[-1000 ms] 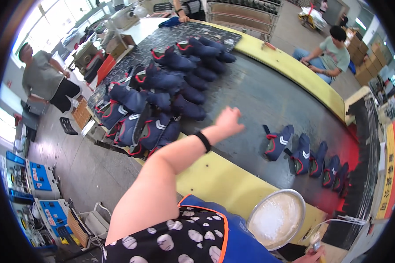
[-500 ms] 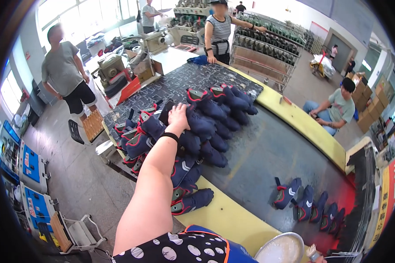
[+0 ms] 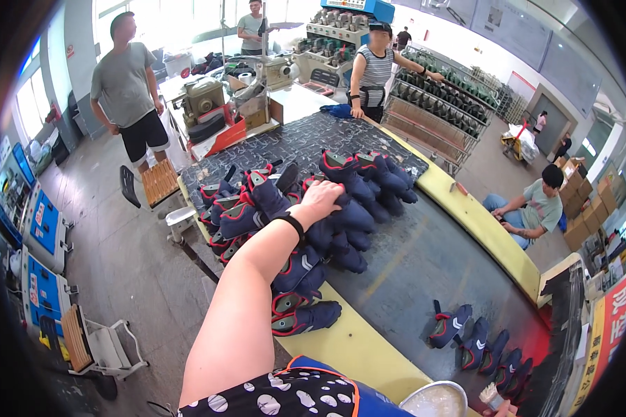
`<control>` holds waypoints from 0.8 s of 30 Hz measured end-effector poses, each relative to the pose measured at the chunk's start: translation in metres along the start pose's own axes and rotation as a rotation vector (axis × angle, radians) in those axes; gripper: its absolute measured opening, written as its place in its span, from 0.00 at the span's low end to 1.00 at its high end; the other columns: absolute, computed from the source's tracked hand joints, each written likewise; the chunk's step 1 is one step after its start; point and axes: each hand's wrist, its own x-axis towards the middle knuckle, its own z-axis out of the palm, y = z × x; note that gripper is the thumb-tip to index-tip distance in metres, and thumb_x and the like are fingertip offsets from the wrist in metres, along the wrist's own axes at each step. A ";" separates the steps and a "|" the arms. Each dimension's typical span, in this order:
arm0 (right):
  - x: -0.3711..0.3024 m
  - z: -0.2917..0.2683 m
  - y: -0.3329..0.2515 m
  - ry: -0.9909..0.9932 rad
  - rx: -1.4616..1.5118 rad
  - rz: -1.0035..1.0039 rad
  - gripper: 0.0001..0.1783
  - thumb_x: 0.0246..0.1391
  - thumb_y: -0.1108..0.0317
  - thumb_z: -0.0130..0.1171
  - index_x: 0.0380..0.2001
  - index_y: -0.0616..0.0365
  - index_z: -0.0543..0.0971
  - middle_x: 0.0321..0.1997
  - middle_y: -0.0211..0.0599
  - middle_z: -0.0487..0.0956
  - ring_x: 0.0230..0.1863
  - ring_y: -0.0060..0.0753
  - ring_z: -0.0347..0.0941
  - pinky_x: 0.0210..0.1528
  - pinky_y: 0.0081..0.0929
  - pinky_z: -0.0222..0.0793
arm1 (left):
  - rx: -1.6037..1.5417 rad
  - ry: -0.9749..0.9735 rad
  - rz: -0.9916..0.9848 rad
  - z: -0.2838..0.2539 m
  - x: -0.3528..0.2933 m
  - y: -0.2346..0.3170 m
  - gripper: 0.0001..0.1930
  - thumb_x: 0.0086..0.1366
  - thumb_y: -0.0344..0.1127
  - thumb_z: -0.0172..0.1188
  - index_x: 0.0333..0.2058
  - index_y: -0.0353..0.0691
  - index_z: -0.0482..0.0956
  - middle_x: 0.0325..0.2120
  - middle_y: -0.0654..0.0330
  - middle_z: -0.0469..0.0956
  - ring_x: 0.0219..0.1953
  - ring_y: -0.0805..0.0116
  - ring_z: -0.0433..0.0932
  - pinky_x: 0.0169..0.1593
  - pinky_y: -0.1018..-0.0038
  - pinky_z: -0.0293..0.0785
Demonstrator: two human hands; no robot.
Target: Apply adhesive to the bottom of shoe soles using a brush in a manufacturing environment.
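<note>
My left arm reaches over a heap of dark navy shoe uppers (image 3: 254, 215) with red-trimmed openings, stacked on the table. My left hand (image 3: 320, 199) is closed over one shoe upper (image 3: 351, 215) in the middle of the heap; its fingertips curl over the top edge. Low at the right, my right hand (image 3: 508, 410) is only partly in view, closed around a brush (image 3: 492, 396) with pale bristles. Beside it is a bowl (image 3: 435, 402) holding a whitish substance. Several more uppers (image 3: 474, 340) with white chevrons stand in a row on the right part of the table.
The dark table (image 3: 410, 257) has yellow edge strips (image 3: 480, 212). A reddish glow lies by a black curtain (image 3: 567, 326) at the right. A person in a striped top (image 3: 375, 73) leans on the far edge; another sits (image 3: 535, 205) at the right. A stool (image 3: 163, 182) stands left.
My left hand has shifted slightly right across the heap, from one upper to another. The view has tilted up a little. The brush in my right hand shows more clearly.
</note>
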 end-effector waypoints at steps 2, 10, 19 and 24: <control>0.000 -0.003 -0.002 -0.006 0.013 -0.033 0.16 0.58 0.60 0.63 0.33 0.64 0.77 0.32 0.39 0.75 0.35 0.34 0.70 0.40 0.32 0.69 | 0.036 -0.023 -0.001 0.001 0.000 0.025 0.17 0.56 0.45 0.66 0.41 0.46 0.77 0.41 0.62 0.79 0.48 0.57 0.75 0.52 0.60 0.67; -0.007 -0.013 -0.006 -0.023 -0.015 -0.012 0.14 0.57 0.61 0.61 0.30 0.64 0.76 0.30 0.42 0.73 0.36 0.38 0.69 0.44 0.36 0.66 | -0.193 -0.093 -0.036 -0.020 -0.070 0.188 0.14 0.61 0.44 0.62 0.38 0.42 0.74 0.31 0.51 0.80 0.39 0.48 0.78 0.43 0.54 0.71; -0.002 -0.050 0.064 0.129 0.125 0.099 0.12 0.53 0.64 0.61 0.28 0.64 0.76 0.26 0.39 0.72 0.30 0.36 0.66 0.35 0.35 0.65 | -0.722 -0.862 -0.601 0.181 -0.246 0.246 0.23 0.60 0.48 0.60 0.43 0.32 0.78 0.38 0.44 0.82 0.42 0.47 0.82 0.45 0.58 0.76; 0.001 -0.046 0.058 0.137 0.212 0.094 0.14 0.53 0.62 0.62 0.26 0.64 0.75 0.24 0.38 0.71 0.29 0.36 0.66 0.34 0.34 0.64 | -0.505 -0.846 -0.550 0.054 -0.201 0.232 0.46 0.58 0.59 0.65 0.63 0.31 0.62 0.47 0.41 0.79 0.48 0.47 0.80 0.53 0.59 0.74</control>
